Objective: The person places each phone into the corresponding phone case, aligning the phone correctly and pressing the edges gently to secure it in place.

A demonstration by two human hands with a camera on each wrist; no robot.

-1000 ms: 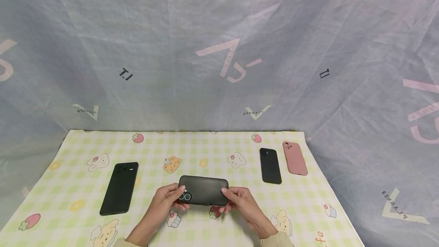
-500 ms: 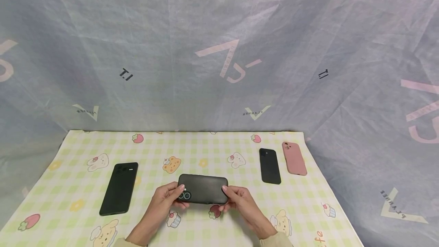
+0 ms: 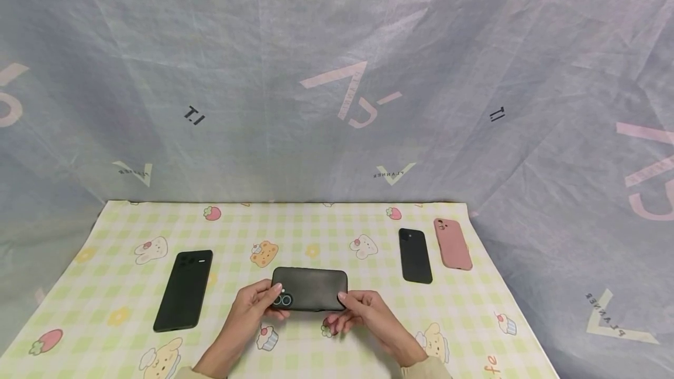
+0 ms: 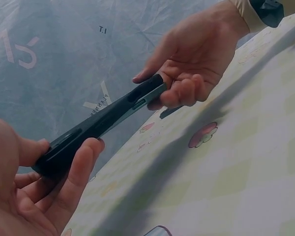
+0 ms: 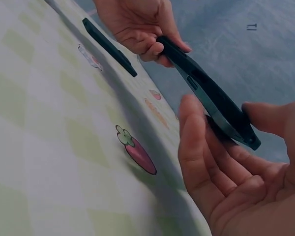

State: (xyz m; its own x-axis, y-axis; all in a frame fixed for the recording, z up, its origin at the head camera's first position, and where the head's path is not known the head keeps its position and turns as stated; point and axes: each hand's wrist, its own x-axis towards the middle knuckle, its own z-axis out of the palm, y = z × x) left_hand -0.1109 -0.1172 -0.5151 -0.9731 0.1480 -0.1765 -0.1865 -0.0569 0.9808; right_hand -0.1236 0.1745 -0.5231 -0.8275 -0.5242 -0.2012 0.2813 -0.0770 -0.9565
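Observation:
In the head view a smartphone in a black case [image 3: 316, 289] is held sideways above the tablecloth, camera side up. My left hand [image 3: 253, 303] grips its camera end, thumb on top beside the lenses and fingers underneath. At the other end my right hand [image 3: 371, 313] pinches a corner between the thumb on top and fingers below. From the right wrist view, the paler edge of the phone [image 5: 200, 93] shows along the dark case [image 5: 221, 96], and the two stand slightly apart near the right hand. The screen side is hidden in the head view.
A large dark phone [image 3: 184, 291] lies at the left. On the right are a smaller black phone [image 3: 415, 256] and a pink phone or phone case [image 3: 453, 244], side by side. A green checked tablecloth [image 3: 231, 227] covers the table, and grey curtains [image 3: 253, 75] hang behind it.
The cased phone has shifted very slightly left and up. My right fingers have spread downward a little beneath its edge, and the thumb has moved lower on the corner.

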